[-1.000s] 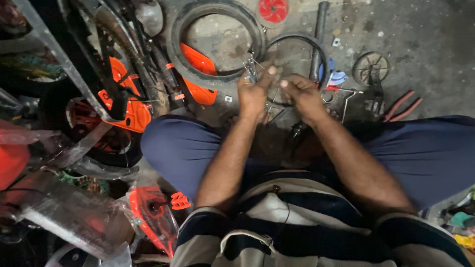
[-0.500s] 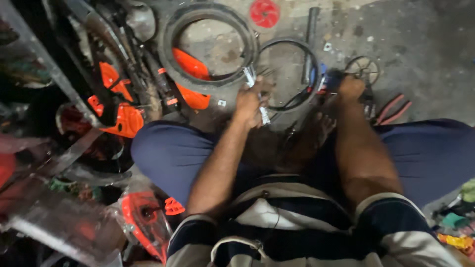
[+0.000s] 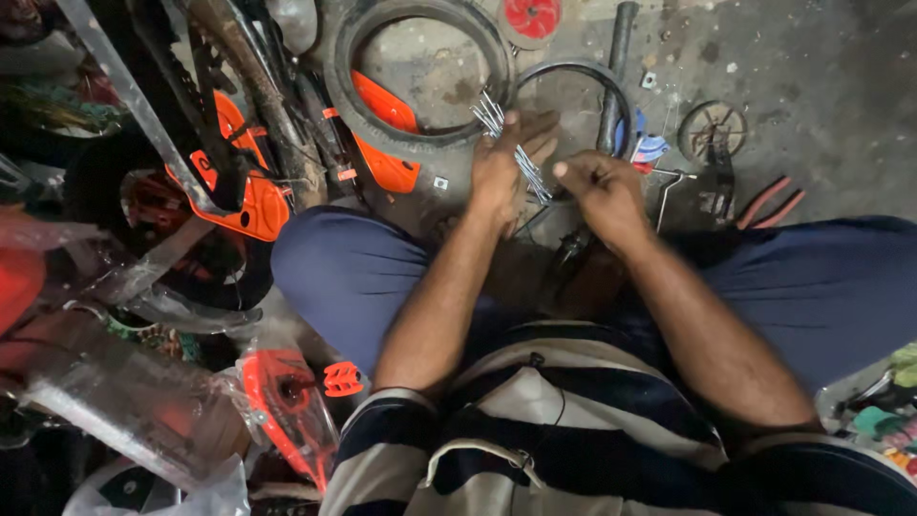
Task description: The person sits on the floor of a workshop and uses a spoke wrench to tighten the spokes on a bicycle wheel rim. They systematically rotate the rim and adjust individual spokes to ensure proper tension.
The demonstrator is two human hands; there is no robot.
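Over the knees, left hand [image 3: 501, 167] gripping metal spokes [image 3: 511, 143], right hand [image 3: 602, 186] just beside.

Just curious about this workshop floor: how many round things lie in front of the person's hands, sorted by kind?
Black tyre: 1
Dark wheel rim: 1
Red disc: 1
Small spoked wheel: 1
Total: 4

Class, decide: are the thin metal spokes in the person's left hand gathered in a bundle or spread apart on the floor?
Gathered: the thin metal spokes sit bunched in the left hand, ends fanning slightly.
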